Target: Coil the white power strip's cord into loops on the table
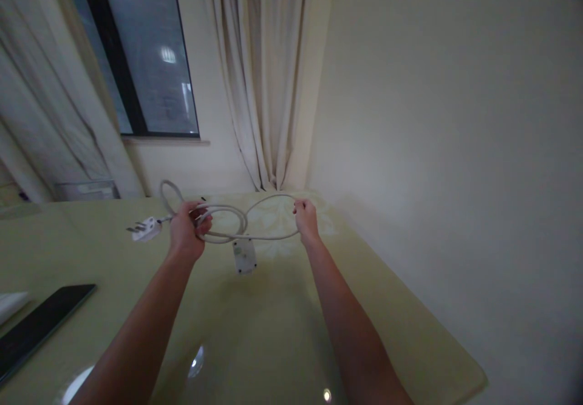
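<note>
A white power cord (268, 201) is held in loops above a glossy yellow-green table (255, 332). My left hand (187, 228) is closed around the gathered coils. The cord's white plug (146, 229) sticks out to the left of that hand. My right hand (306, 218) pinches the far end of a long loop, stretched to the right. A white socket block (245, 255) hangs or rests just below the coils, between my two hands.
A dark flat slab (40, 323) lies at the table's left edge beside a white object (11, 303). A bare wall (455, 150) borders the table on the right. Curtains (264, 71) and a dark window (150, 59) stand behind.
</note>
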A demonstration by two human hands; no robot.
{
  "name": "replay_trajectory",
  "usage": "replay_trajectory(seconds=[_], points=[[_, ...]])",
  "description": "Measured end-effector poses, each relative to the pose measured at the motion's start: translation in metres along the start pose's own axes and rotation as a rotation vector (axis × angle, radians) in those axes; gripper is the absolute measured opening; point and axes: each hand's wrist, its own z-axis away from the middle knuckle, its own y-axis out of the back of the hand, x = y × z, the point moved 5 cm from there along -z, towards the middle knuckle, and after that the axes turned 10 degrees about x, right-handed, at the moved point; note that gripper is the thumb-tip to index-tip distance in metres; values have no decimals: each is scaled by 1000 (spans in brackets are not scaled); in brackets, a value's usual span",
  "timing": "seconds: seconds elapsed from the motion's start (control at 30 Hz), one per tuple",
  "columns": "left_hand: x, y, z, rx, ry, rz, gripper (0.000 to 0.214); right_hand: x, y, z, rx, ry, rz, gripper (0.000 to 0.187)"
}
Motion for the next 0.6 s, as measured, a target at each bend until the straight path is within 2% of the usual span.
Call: replay_trajectory(seconds=[0.1,0.13,0.23,0.27,0.33,0.4,0.47,0.6], points=[[1,-4,11,29,-75,-25,8,-11,6,10,-89,103,69,8],[1,-5,16,34,-103,-48,9,-18,5,17,-145,179,99,14],[2,-10,30,9,-164,-114,16,-49,-13,49,-407,568,217,57],[2,-11,34,-10,-179,-124,17,-57,-20,60,-492,693,252,62],[3,-13,39,-45,-213,-125,18,-65,-32,75,-623,835,284,52],[4,-14,41,-77,-233,-116,18,-67,-37,78,-720,848,270,30],[5,-14,39,-125,-233,-118,18,-66,-35,73,-752,813,238,17],[10,-13,31,-293,-260,-161,20,-65,-18,52,-645,702,94,18]])
